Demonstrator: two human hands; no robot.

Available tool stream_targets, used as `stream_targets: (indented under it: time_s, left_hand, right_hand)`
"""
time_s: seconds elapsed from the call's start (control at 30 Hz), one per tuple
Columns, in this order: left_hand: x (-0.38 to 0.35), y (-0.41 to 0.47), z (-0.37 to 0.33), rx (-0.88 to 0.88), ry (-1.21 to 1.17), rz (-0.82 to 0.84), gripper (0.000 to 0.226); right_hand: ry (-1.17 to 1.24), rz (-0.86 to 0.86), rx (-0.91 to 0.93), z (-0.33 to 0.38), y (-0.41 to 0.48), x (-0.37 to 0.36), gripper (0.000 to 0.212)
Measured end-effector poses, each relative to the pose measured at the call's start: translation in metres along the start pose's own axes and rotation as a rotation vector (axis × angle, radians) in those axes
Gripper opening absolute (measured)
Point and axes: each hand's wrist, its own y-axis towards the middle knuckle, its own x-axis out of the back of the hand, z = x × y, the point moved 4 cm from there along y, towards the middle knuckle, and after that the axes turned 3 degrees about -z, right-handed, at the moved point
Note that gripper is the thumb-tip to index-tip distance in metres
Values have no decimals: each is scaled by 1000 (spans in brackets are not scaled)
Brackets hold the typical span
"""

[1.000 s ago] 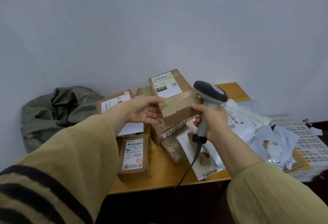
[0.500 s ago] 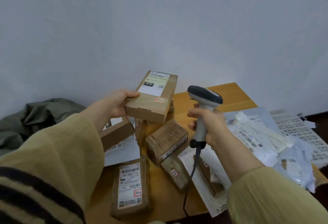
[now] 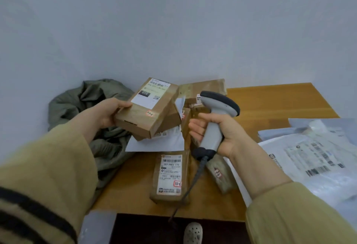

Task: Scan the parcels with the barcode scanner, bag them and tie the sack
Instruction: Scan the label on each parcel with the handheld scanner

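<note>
My left hand (image 3: pixel 108 114) grips a brown cardboard parcel (image 3: pixel 148 110) by its left end, label side up, held in the air above the table's left part. My right hand (image 3: pixel 222 133) grips the grey handle of the barcode scanner (image 3: pixel 216 120), whose dark head points left towards the parcel. The scanner's cable hangs down over the table's front edge. The olive-green sack (image 3: pixel 92 108) lies crumpled at the table's left end, below and behind the held parcel.
Several more brown parcels lie on the wooden table (image 3: pixel 270 104), one with a white label (image 3: pixel 171 174) near the front edge. White plastic mailers (image 3: pixel 318 156) are piled at the right. A shoe (image 3: pixel 193 232) shows on the floor below.
My left hand has carried the parcel leftward, away from the scanner and towards the sack. The camera has tilted down, and the scanner hand has stayed near the table's middle.
</note>
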Motion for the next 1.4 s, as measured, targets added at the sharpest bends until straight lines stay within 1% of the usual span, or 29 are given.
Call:
stream_targets:
  time_s: [0.07,0.13,0.2,0.27,0.33,0.37,0.4,0.43,0.47,0.53,0.57,0.6,0.67,0.7,0.77,0.87,0.93,1.0,1.07,1.13,1.2,1.3,1.4]
  left_hand:
    - [3,-1,6,-37,34,-58,32]
    - [3,2,8,-99,93,-107,33]
    - [2,9,7,-133,137,-122,39]
    - [4,19,5,-150,200,-115,57]
    - [7,30,2,-148,226,-78,81]
    - [7,35,-1,-147,209,-47,88]
    - [8,41,-3,-145,196,-6,89]
    - [7,47,-5,-140,199,48,85]
    - [7,53,-8,-143,236,115,74]
    - [4,60,-13,-171,347,247,45]
    - [4,64,-15,-187,377,291,40]
    - [4,69,-17,-197,396,323,42]
    - [6,76,-20,-212,445,361,44]
    - [7,77,-20,-220,475,377,43]
    - [12,80,-17,-217,485,388,44]
    - [18,78,-6,-202,397,389,45]
    - [23,72,6,-197,317,396,40]
    - [31,65,19,-197,193,391,35]
    - [46,54,29,-230,73,360,32]
    - [68,43,36,-274,-14,317,38]
    - [96,34,41,-315,-67,253,44]
    - [138,30,43,-353,-115,146,41]
    - [167,38,42,-345,-140,56,36]
  right_hand:
    - [3,-4,-10,-10,2,-7,8]
    - [6,-6,-8,-18,4,-15,3]
    - [26,-5,3,-24,8,-21,10]
    - [36,-5,19,-26,11,-26,12]
    - [39,1,40,-29,16,-31,11]
    - [37,0,56,-32,20,-33,13]
    - [40,-2,72,-34,24,-36,16]
    - [49,2,92,-37,27,-39,19]
    - [63,12,113,-39,31,-44,22]
    - [95,59,147,-46,37,-57,23]
    - [110,76,162,-49,40,-63,21]
    - [122,89,175,-52,42,-70,21]
    - [127,114,195,-58,47,-82,30]
    - [113,112,204,-61,51,-86,34]
    - [63,81,238,-64,55,-92,34]
    - [-20,61,308,-68,56,-93,31]
    - [-58,72,333,-69,53,-94,30]
    - [-131,108,358,-68,46,-99,39]
    - [-264,135,401,-65,38,-111,45]
    - [-375,177,428,-61,34,-130,46]
    - [-405,210,426,-61,37,-152,40]
    - [-442,278,392,-70,52,-189,37]
    - [-476,319,358,-81,75,-220,36]
